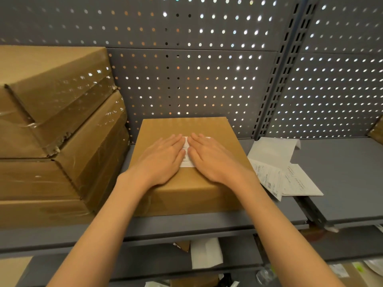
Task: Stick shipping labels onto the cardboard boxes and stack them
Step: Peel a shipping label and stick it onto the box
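Note:
A brown cardboard box lies flat on the grey shelf in the middle of the view. A white shipping label sits on its top face, mostly hidden under my hands. My left hand presses flat on the label's left part, fingers straight. Just to its right, my right hand presses flat on the label's right part. Only a narrow strip of label shows between them.
A stack of taped cardboard boxes fills the left of the shelf. Loose label sheets and backing papers lie to the right of the box. A perforated grey back panel stands behind. Lower shelves hold paper and packaging.

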`<state>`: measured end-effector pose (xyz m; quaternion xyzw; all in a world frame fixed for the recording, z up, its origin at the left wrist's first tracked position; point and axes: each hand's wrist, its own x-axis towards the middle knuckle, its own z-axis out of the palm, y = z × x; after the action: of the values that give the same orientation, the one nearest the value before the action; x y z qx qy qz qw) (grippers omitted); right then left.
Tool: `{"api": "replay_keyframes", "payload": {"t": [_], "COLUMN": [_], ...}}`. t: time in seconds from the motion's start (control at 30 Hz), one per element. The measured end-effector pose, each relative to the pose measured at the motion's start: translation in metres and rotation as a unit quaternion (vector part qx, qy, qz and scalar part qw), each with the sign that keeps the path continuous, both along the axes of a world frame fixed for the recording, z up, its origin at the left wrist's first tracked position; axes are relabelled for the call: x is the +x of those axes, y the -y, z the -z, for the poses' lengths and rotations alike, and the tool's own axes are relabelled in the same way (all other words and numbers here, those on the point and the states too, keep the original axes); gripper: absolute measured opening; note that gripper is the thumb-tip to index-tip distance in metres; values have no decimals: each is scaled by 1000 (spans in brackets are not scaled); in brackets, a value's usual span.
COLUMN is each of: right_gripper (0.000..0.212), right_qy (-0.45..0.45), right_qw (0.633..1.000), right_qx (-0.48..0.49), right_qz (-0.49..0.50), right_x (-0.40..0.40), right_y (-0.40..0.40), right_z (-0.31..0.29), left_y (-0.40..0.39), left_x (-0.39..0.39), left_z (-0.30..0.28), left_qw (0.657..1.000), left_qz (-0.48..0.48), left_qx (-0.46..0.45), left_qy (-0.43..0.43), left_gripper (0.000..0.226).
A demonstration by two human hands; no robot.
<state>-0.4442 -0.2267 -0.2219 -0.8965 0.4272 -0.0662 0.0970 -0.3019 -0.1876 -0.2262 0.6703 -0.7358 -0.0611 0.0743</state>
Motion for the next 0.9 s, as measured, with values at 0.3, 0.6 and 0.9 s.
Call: {"api": "replay_keyframes", "payload": {"t": [0.3, 0.6, 0.9], "right_gripper": [49, 50, 46], "right_qy": [-4, 105, 392], "right_qw": [994, 981, 832], "right_qx": [13, 33, 331], "right_qz": [106, 160, 211], "right_x": [-39, -54, -75], "right_y": [14, 10, 6], "right_z": [4, 3, 11], "left_y": [-6, -13, -33], "left_x": [26, 31, 41], "left_z": [1, 5, 4], "left_qw": [996, 977, 788], "left_qz": [-87, -185, -304], "left_qx": [8, -6, 36], "left_qy": [3, -106, -534], "left_gripper": [48, 58, 56]}}
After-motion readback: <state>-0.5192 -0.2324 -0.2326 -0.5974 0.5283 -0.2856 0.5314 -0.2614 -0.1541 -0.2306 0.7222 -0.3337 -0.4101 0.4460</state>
